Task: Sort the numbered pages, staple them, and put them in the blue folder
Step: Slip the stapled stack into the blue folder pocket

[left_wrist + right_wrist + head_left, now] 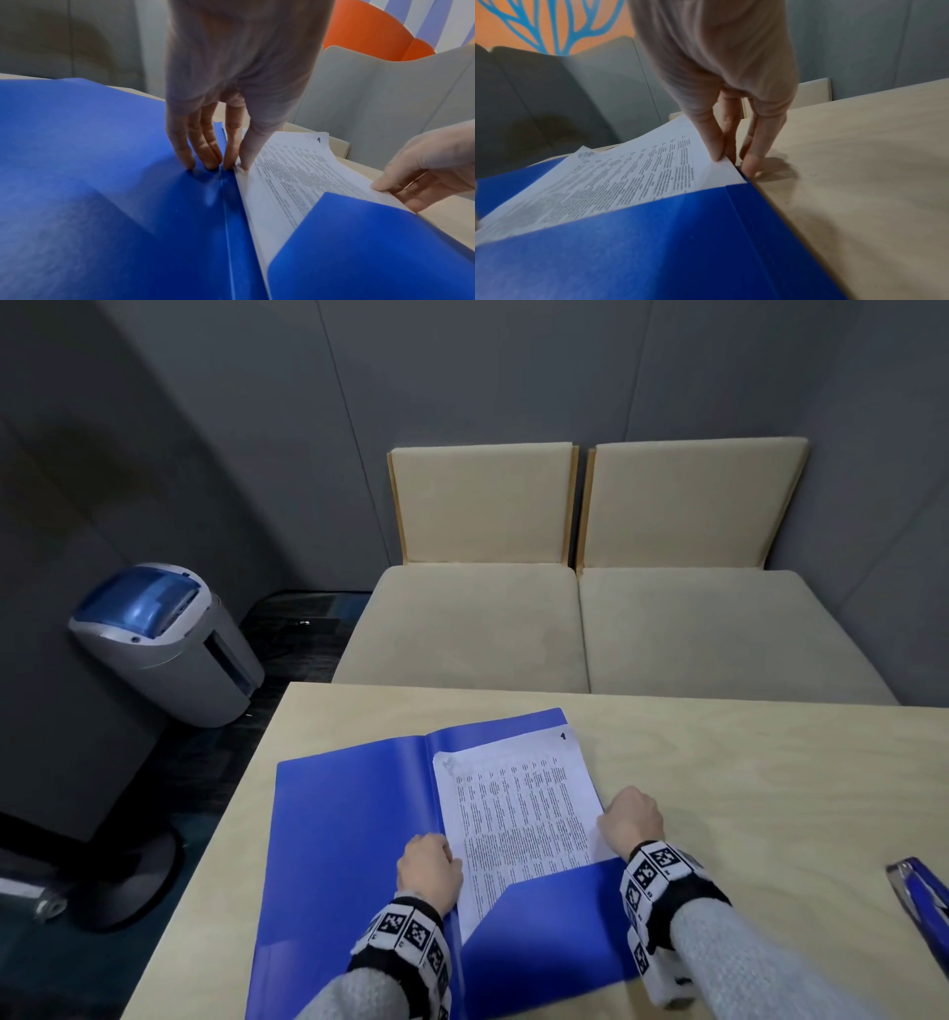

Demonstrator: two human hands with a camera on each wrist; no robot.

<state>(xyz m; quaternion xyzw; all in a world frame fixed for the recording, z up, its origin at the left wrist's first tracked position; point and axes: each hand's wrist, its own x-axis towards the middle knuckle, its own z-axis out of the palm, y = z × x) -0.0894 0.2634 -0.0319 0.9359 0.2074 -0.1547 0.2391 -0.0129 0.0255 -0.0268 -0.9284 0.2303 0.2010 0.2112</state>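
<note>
The blue folder (349, 839) lies open on the light wooden table (744, 773). A stack of printed pages (518, 814) marked "1" at its top corner sits on the folder's right half, its lower end tucked behind the corner pocket (544, 927). My left hand (429, 862) presses straight fingertips (210, 162) on the folder's (102, 182) spine and the left edge of the pages (295, 178). My right hand (631, 819) pinches the right edge of the pages (628, 178) between thumb and fingers (716, 150); another finger touches the table beside the folder (654, 243).
A blue stapler (922, 898) lies at the table's right edge. Two beige sofa seats (565, 629) stand beyond the far edge. A grey bin with a blue lid (164, 639) is on the floor to the left.
</note>
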